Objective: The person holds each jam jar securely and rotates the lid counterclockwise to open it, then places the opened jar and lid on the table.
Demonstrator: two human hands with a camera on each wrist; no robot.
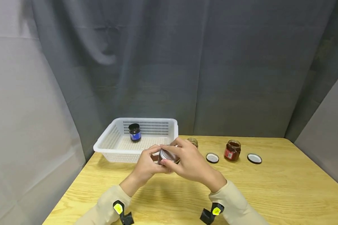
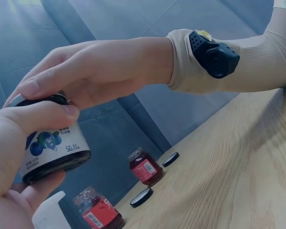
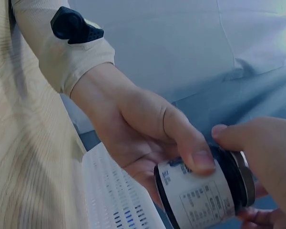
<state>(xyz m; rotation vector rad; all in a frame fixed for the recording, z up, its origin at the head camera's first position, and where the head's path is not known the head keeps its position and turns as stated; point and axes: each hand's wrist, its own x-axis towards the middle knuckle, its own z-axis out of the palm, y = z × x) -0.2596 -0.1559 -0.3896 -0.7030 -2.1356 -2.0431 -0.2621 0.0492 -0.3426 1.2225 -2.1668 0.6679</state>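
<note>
In the head view both hands meet over the table around one small jar. My left hand (image 1: 144,165) grips the jar round its body, thumb across the front. In the left wrist view this jam jar (image 2: 62,148) shows a white label with blueberries and a dark base; it is tilted. My right hand (image 1: 191,162) reaches over from the right and pinches the metal lid (image 1: 168,156) at the jar's top, thumb on the near side and fingers on the far side. The right wrist view shows the lid (image 3: 246,183) at the jar's mouth, partly covered by the right fingers.
A white plastic basket (image 1: 129,152) stands behind the left hand, with a blue-labelled dark jar (image 1: 135,136) inside. To the right are a lidless red-labelled jar (image 1: 232,151), another glass jar (image 1: 193,142) half hidden by the right hand, and two loose lids (image 1: 212,158), (image 1: 254,158) lying upturned.
</note>
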